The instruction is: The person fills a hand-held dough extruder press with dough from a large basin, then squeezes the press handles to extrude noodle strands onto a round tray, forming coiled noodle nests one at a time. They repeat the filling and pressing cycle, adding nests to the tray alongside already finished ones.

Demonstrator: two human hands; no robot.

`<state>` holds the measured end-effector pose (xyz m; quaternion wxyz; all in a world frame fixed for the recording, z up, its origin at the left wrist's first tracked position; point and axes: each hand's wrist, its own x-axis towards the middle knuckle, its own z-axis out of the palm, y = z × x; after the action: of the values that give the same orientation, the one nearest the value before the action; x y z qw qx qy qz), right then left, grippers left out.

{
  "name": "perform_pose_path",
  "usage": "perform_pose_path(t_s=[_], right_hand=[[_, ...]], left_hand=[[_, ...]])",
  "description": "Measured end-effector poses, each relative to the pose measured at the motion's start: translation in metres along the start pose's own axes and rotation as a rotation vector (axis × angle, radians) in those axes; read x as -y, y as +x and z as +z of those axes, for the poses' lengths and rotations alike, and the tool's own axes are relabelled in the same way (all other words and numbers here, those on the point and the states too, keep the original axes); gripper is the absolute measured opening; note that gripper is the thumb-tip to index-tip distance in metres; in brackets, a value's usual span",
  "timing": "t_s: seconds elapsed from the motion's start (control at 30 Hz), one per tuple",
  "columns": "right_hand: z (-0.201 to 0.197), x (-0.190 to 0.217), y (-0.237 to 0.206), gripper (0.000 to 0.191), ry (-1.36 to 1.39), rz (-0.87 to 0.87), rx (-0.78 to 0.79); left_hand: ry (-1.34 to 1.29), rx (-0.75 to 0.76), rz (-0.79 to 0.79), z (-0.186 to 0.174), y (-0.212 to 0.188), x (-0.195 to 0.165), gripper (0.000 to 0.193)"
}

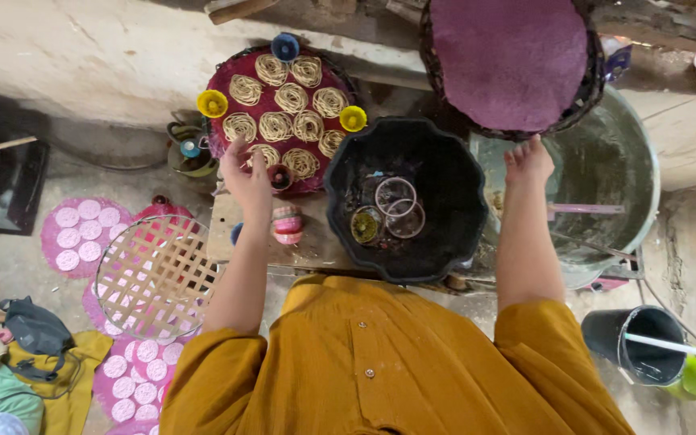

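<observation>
Head view: left hand (pixel 249 181) spread open, nothing gripped, fingertips on near edge of red tray (pixel 227 89) of noodle nests (pixel 291 97). Right hand (pixel 528 161) open, pressing underside rim of purple-lined basket (pixel 509 60) above. Black tub (pixel 404 197) on desk (pixel 308 250) between hands.

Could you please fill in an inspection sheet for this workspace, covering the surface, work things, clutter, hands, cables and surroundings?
Surface: low wooden board under a black tub holding loose rings.
Work things: round red tray covered with noodle nests; purple-lined basket raised over a large metal basin.
Clutter: small coloured cups around the tray, stacked pink moulds, woven bamboo rack, pink mats with white discs.
Hands: left hand at the tray's near edge, fingers spread; right hand touching the basket's rim.
Cables: nothing seen.
Surroundings: concrete floor, black bucket, cloth bags.
</observation>
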<state>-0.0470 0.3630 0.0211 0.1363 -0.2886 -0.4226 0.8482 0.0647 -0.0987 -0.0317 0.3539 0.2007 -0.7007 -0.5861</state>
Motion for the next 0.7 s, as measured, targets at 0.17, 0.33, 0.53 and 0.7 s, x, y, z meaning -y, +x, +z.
perform_pose_path(t_s=[0.17,0.33,0.53,0.7], right_hand=[[0.009,0.025,0.010,0.006,-0.019,-0.066,-0.166],[-0.001,0.061,0.019,0.017,0.026,0.186,-0.145],[-0.005,0.089,0.034,0.018,0.066,0.236,-0.012],[-0.005,0.116,0.070,0.016,0.224,0.196,0.308]], left_hand=[[-0.118,-0.069,-0.035,-0.009,-0.054,-0.026,0.037],[-0.143,-0.165,-0.102,-0.009,-0.119,-0.036,0.033],[-0.271,-0.209,-0.133,0.011,-0.173,-0.057,0.035],[-0.281,-0.256,-0.238,0.028,-0.208,-0.072,0.030]])
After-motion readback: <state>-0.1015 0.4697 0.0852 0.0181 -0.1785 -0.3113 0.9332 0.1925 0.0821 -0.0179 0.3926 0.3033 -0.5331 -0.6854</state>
